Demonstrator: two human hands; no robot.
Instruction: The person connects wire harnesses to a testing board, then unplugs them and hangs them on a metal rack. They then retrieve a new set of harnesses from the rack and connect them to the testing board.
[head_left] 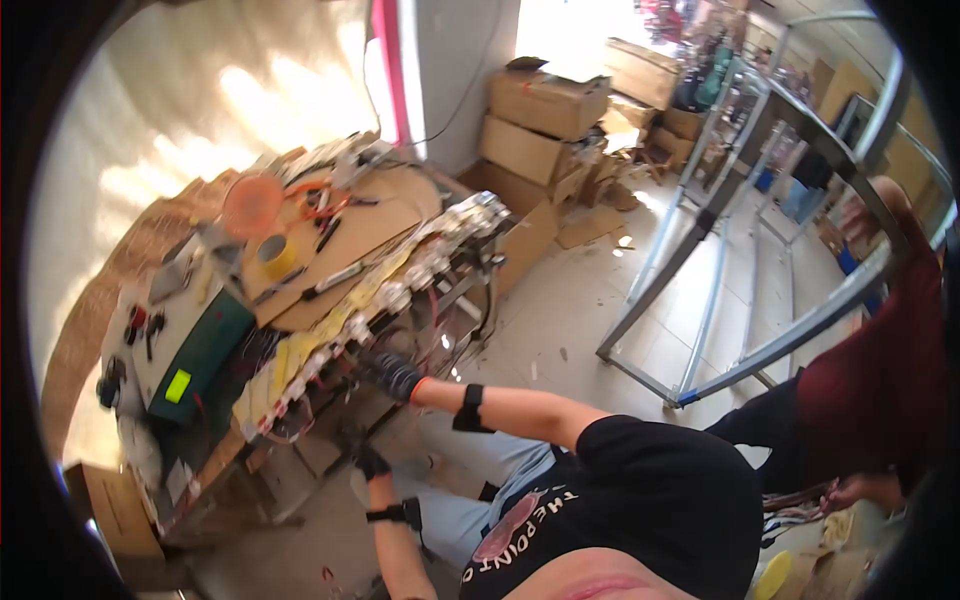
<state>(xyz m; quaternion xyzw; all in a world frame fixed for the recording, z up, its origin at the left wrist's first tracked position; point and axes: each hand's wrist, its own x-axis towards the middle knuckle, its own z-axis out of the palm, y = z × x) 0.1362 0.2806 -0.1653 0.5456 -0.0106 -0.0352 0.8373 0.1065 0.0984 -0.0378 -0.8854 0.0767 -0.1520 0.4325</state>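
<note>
My right hand [396, 377], in a dark glove with an orange cuff, reaches to the near edge of a cluttered workbench. Its fingertips are lost among wires just below a long row of white connectors [357, 326] with yellow tape. Lower down, my left hand [368, 458], also in a dark glove, is raised beside the underside of the bench. Shadow and blur hide its fingers, so I cannot make out whether it holds anything. Loose thin wires [292, 432] hang from the row's near end.
On the bench are a cardboard sheet [385, 207], orange-handled pliers [322, 200], a yellow tape roll [276, 257] and a dark green panel [203, 352]. Cardboard boxes [548, 105] are stacked behind. A metal frame [690, 235] stands at right, near another person [870, 380] holding cables [797, 512].
</note>
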